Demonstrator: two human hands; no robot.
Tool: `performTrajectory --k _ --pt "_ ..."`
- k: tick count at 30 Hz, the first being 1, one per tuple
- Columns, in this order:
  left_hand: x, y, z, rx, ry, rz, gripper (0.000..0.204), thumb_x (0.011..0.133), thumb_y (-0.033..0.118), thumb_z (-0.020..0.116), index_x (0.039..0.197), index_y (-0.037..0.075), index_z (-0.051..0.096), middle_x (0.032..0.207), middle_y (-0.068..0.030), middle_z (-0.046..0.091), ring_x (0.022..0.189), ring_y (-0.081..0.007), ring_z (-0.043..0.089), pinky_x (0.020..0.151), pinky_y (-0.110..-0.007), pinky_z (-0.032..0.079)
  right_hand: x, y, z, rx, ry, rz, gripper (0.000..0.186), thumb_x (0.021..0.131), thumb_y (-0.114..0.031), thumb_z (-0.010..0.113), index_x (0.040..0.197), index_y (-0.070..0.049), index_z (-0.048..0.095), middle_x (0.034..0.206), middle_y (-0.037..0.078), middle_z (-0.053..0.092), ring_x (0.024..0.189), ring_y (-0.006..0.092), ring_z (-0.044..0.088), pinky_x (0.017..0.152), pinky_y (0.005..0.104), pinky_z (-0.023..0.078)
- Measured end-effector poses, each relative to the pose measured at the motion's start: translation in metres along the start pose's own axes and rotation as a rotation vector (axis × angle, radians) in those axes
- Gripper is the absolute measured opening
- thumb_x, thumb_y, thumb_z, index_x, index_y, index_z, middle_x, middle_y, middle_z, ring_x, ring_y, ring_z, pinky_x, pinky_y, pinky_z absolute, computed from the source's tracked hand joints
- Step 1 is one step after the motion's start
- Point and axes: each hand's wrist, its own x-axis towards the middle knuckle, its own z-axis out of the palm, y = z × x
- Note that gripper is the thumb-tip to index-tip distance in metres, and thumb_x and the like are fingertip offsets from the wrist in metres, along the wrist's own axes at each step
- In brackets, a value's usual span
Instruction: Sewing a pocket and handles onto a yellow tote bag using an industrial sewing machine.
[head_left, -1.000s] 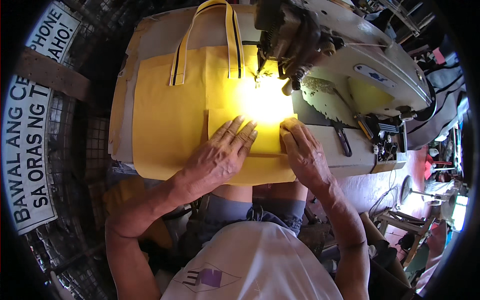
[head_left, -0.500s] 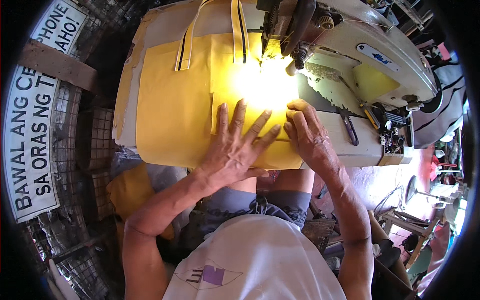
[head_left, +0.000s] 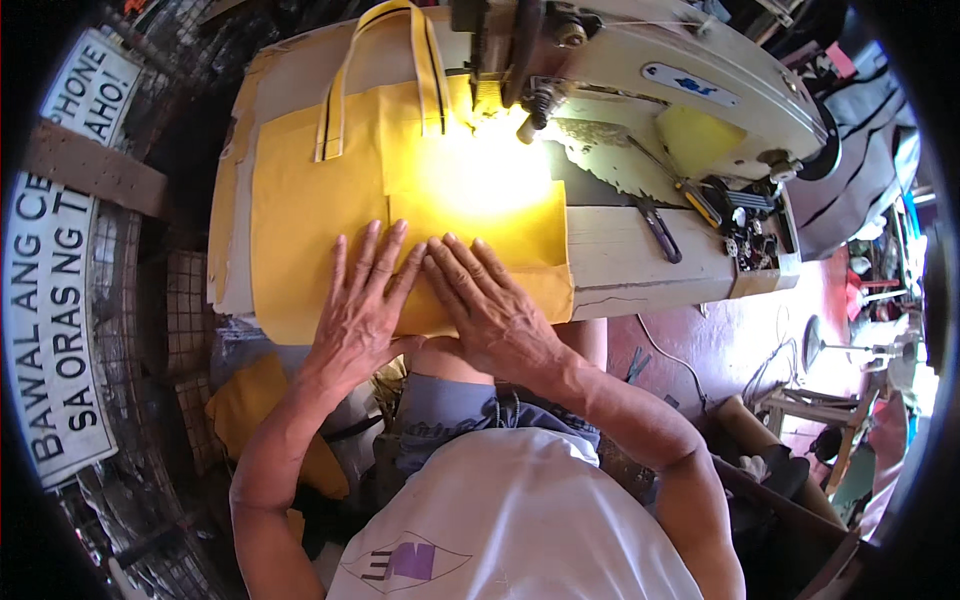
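View from above of a sewing station. A yellow fabric tote bag [head_left: 330, 200], with yellow carrying straps edged in dark stripes, lies flat on the pale wooden machine table [head_left: 640, 265]; its near edge hangs over the table's front edge toward the person's lap. A smaller yellow fabric panel [head_left: 500, 225] lies on top of the bag's right half, its far end under the needle area, where a bright lamp glare washes out the detail.

The left hand [head_left: 362, 300] lies palm down on the bag, fingers spread and straight, gripping nothing; its fingertips rest at the left edge of the panel. The right hand [head_left: 487, 305] is likewise flat and open, fingers fanned, pressing on the near part of the panel. The two hands lie just beside each other, index fingers nearly touching.

The cream-coloured industrial sewing machine [head_left: 690, 95] stands at the far right of the table, its head over the bag's upper edge. It bears a small oval label with blue marking [head_left: 690, 85] on its arm. A dark-handled pair of scissors [head_left: 660, 228] lies on the table to the right of the panel, near a cluster of small metal parts [head_left: 750, 225].

At far left a long white rectangular sign with black block lettering [head_left: 50, 330] curves along the picture's rim; a second, smaller white sign [head_left: 100, 85] sits above it. A heap of yellow cloth [head_left: 255, 410] lies below the table at left.
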Motion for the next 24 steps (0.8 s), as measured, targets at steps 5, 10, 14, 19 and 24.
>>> performTrajectory --k 5,10,14,19,24 --pt "-0.007 -0.003 -0.004 0.014 0.007 -0.017 0.111 0.07 0.054 0.08 0.157 0.008 0.029 0.165 -0.0172 0.019 0.152 -0.0403 0.017 0.123 -0.061 0.012 -0.043 0.025 -0.019 0.071 0.03 0.172 0.079 0.087 -0.045 0.069 0.142 0.006 0.046 0.15 0.022 0.045 0.142 0.0356 0.042 0.119 0.0486 0.031" --pt "0.001 0.012 -0.01 0.021 0.002 -0.034 0.114 0.067 0.054 0.082 0.155 0.003 0.03 0.164 -0.02 0.02 0.152 -0.0407 0.017 0.123 -0.061 0.012 -0.063 0.034 -0.024 0.04 0.065 0.223 0.078 0.086 -0.047 0.071 0.141 0.004 0.05 0.149 0.021 0.048 0.142 0.0359 0.042 0.118 0.0511 0.031" --pt "0.032 0.068 0.01 -0.021 0.087 0.016 0.11 0.076 0.068 0.068 0.147 -0.01 0.037 0.161 -0.0263 0.022 0.152 -0.0402 0.017 0.123 -0.059 0.011 -0.066 0.032 -0.018 0.044 0.086 0.247 0.078 0.082 -0.041 0.075 0.142 0.002 0.05 0.15 0.018 0.047 0.144 0.0335 0.039 0.12 0.0511 0.028" --pt "0.023 0.061 0.026 -0.058 0.133 0.078 0.113 0.077 0.066 0.069 0.152 -0.009 0.028 0.162 -0.0262 0.021 0.152 -0.0404 0.018 0.124 -0.053 0.014 -0.065 0.034 -0.021 0.074 0.078 0.235 0.072 0.084 -0.037 0.074 0.141 0.001 0.052 0.15 0.017 0.048 0.144 0.0328 0.04 0.12 0.0519 0.027" --pt "-0.024 0.012 0.002 -0.085 0.038 -0.077 0.119 0.074 0.055 0.079 0.156 -0.005 0.017 0.163 -0.0245 0.019 0.152 -0.0397 0.015 0.125 -0.051 0.015 -0.07 0.045 -0.018 0.14 0.153 0.24 0.058 0.089 -0.025 0.07 0.139 0.001 0.053 0.149 0.018 0.049 0.142 0.0356 0.042 0.117 0.0502 0.031"
